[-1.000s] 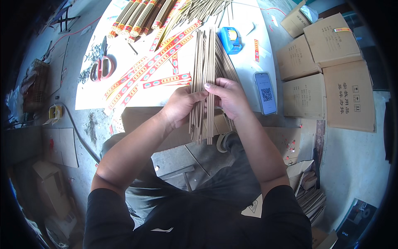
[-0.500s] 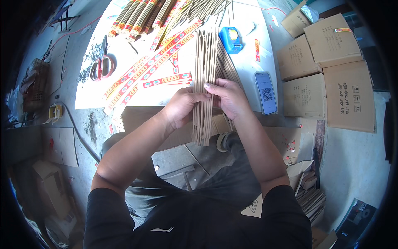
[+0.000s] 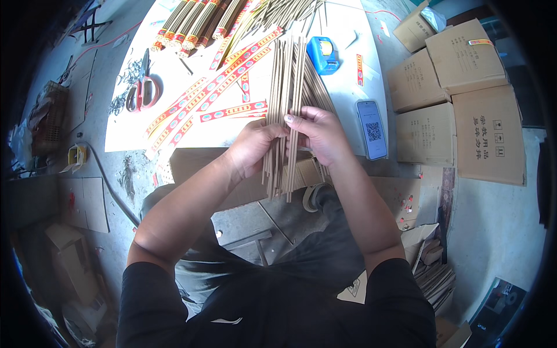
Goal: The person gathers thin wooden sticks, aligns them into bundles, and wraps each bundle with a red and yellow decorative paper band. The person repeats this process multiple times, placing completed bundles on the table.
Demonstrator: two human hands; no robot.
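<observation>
Over the table's near edge I hold thin brown incense sticks (image 3: 279,81) roughly upright. My left hand (image 3: 252,145) is closed round the larger part, thumb across the front. My right hand (image 3: 319,134) pinches a few sticks between thumb and fingers, a narrow gap parting them from the left hand's sticks. Behind my right hand more loose sticks (image 3: 318,91) lie on the table. Red and yellow patterned paper strips (image 3: 232,110) are spread left of the bunch. Some fingers are hidden behind the sticks.
On the white table (image 3: 197,136) are red-handled scissors (image 3: 143,93), a blue tape dispenser (image 3: 322,56), a phone (image 3: 371,129) and wrapped incense bundles (image 3: 194,26). Cardboard boxes (image 3: 426,133) stand at the right. A roll of tape (image 3: 311,198) shows below the table edge.
The single bunch has parted into two groups, with a gap opened between them. The left hand's sticks have tilted slightly; both hands stay nearly in place.
</observation>
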